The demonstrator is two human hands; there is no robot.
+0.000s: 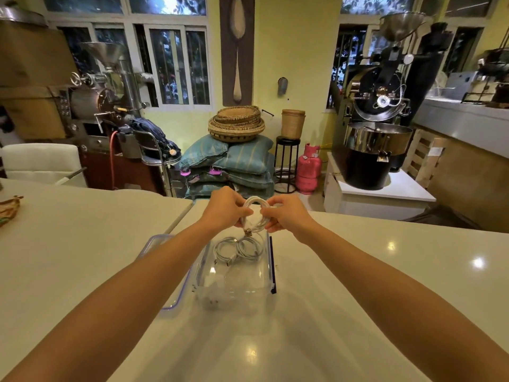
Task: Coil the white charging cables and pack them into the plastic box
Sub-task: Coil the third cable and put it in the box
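A coiled white charging cable [256, 213] is held in the air over the far end of the clear plastic box [268, 274], with its metal plug hanging down. My left hand [224, 209] pinches the coil's left side and my right hand [286, 213] grips its right side. Inside the box, at the far end, lie two more coiled white cables [239, 248]. The near half of the box holds a small white item that is hard to make out. The box stands open on the white table [358, 271].
The box's lid [154, 244], clear with a blue rim, lies left of the box, partly under my left forearm. A patterned object [9, 208] sits at the table's far left edge. Beyond the table are sacks, baskets, a pink gas cylinder and roasting machines.
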